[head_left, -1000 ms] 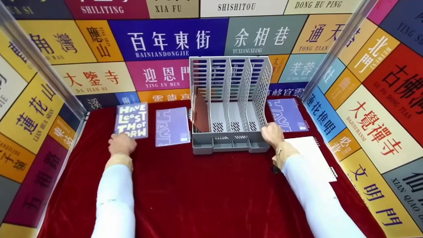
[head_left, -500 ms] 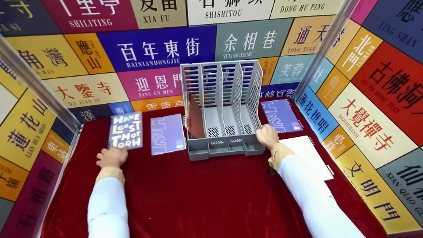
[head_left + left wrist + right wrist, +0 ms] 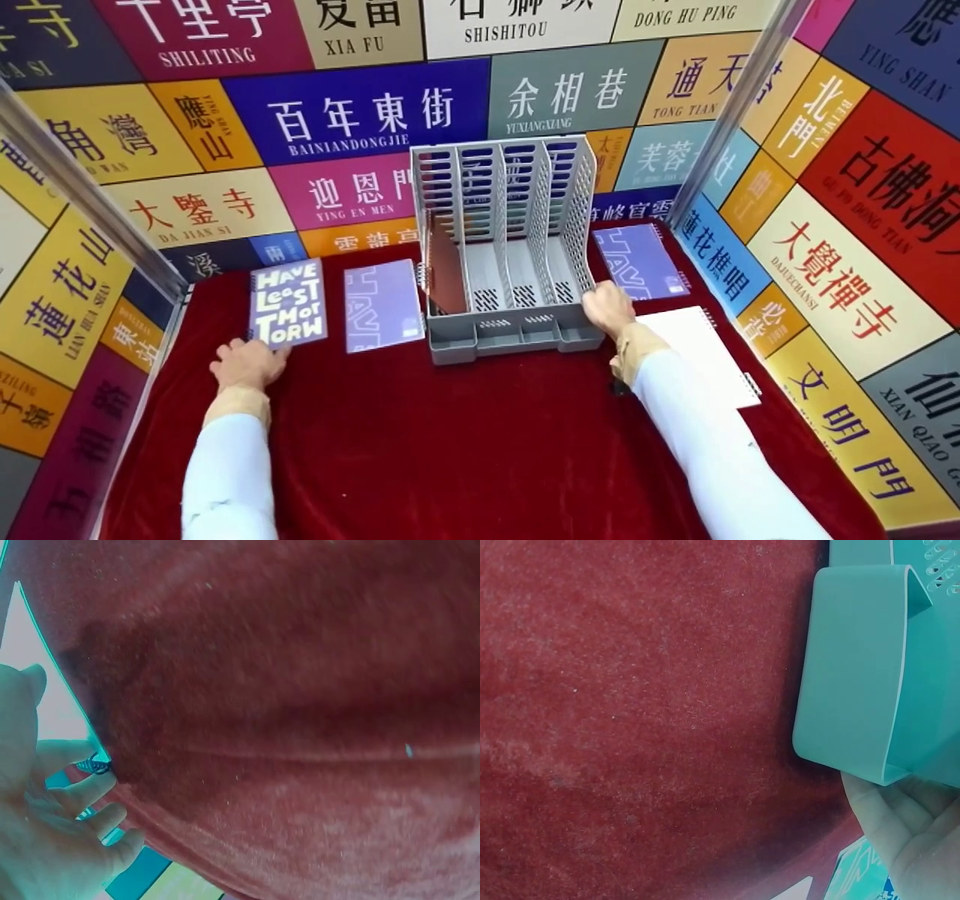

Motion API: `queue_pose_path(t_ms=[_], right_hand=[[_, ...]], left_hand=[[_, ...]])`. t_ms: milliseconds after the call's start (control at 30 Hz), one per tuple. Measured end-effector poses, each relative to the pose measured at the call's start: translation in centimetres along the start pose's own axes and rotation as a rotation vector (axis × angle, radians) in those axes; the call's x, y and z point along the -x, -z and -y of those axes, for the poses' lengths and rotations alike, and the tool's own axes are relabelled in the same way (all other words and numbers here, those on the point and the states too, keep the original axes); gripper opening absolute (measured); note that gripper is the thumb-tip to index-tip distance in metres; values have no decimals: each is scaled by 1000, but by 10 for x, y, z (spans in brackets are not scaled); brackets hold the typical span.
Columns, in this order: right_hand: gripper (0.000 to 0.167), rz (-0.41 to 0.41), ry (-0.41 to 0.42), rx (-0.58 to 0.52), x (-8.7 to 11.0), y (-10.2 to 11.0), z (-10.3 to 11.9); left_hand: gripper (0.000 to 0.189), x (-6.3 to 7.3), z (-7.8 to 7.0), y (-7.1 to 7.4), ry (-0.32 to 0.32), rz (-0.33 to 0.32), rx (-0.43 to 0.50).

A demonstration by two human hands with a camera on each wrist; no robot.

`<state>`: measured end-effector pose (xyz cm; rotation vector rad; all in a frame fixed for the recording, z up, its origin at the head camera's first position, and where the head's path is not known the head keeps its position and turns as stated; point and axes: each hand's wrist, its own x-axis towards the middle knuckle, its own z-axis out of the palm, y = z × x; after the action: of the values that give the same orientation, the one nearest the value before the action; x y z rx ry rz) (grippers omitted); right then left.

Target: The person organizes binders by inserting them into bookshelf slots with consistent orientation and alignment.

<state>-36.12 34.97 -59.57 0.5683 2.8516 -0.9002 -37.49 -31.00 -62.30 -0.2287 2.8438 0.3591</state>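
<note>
In the head view my left hand (image 3: 247, 364) lies at the near left corner of a spiral notebook (image 3: 289, 301) with white lettering. In the left wrist view its fingertips touch the corner by the black spiral (image 3: 94, 763); thumb and fingers stand apart. My right hand (image 3: 609, 306) grips the front right corner of a grey file rack (image 3: 517, 321). From the right wrist, some fingers are hidden behind the rack's side wall. A brown notebook (image 3: 446, 274) stands in the rack's leftmost slot. Purple notebooks lie left (image 3: 382, 306) and right (image 3: 639, 262) of the rack.
A white spiral notebook (image 3: 694, 352) lies beside my right forearm. Dark red velvet cloth (image 3: 465, 442) covers the table. Panels with printed characters (image 3: 360, 112) wall in the back and both sides, with metal posts (image 3: 97, 210) at the corners.
The lettered notebook has shifted slightly towards me. My left hand has gone from its near edge to the near left corner. My right hand has stayed on the rack; the head view has tilted.
</note>
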Motion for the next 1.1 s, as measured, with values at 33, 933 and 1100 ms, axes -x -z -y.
queue_pose_path(t_ms=[33,933,1100], right_hand=[[56,-4,0,2,0,0,0],[54,-4,8,8,-1,-1,1],[52,-11,12,10,-2,-1,-2]], left_hand=[[89,1,1,0,-12,2,-12],[92,35,32,1,-13,-26,-39],[79,32,30,1,130,-83,70]])
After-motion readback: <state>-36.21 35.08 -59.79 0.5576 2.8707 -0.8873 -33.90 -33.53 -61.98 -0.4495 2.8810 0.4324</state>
